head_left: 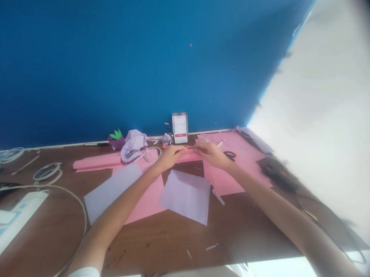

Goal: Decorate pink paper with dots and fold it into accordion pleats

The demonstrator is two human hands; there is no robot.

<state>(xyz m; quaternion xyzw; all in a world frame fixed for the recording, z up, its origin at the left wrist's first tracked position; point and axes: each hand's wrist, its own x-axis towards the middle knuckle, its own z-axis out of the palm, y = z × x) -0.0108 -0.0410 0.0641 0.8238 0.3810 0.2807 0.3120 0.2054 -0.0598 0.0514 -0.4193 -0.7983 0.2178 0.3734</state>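
Both arms reach forward to the far side of a brown table, where my left hand [172, 155] and my right hand [209, 151] almost meet. Their fingers look closed in a pinch at the tips. A thin orange-red object [190, 146] shows by the fingertips, too small to name or to tell whether it is held. Beneath the hands lies folded pink paper [189, 156]. A phone [180, 128] stands upright against the blue wall just beyond them. Nearer me lies a square of lilac paper [188, 194]. Black-handled scissors [229, 155] rest right of my right hand on pink sheets [229, 179].
Crumpled lilac paper [133, 145] and a small purple-and-green paper piece [116, 139] stand at the wall. A tape roll [152, 154] lies left of my left hand. A white power strip [18, 221] and looped cable [83, 210] occupy the left; a dark device [278, 175] sits right.
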